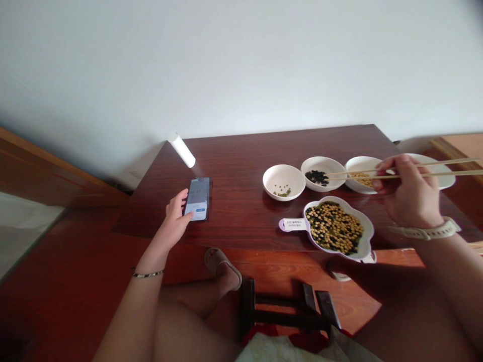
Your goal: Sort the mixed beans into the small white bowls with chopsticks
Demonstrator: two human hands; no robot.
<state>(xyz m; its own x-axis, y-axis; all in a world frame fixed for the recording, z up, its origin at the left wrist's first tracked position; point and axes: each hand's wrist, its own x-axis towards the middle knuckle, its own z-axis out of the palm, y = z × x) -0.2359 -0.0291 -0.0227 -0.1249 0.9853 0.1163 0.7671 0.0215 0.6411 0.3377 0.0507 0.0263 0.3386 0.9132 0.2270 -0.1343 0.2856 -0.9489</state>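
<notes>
My left hand is closed on the left edge of a smartphone, thumb at the lower corner of its lit screen. My right hand grips a pair of long wooden chopsticks. Their tips point left into a white bowl of black beans; whether they pinch a bean is too small to tell. Left of it, another bowl has a few green beans. To its right, a third bowl contains yellow beans. In front sits a lobed tray of mixed beans.
A white dish lies partly behind my right hand. Beyond the phone, a white cylinder stands on the dark wooden table, against the wall. Below the table's front edge are my legs, a sandal and a dark stool frame.
</notes>
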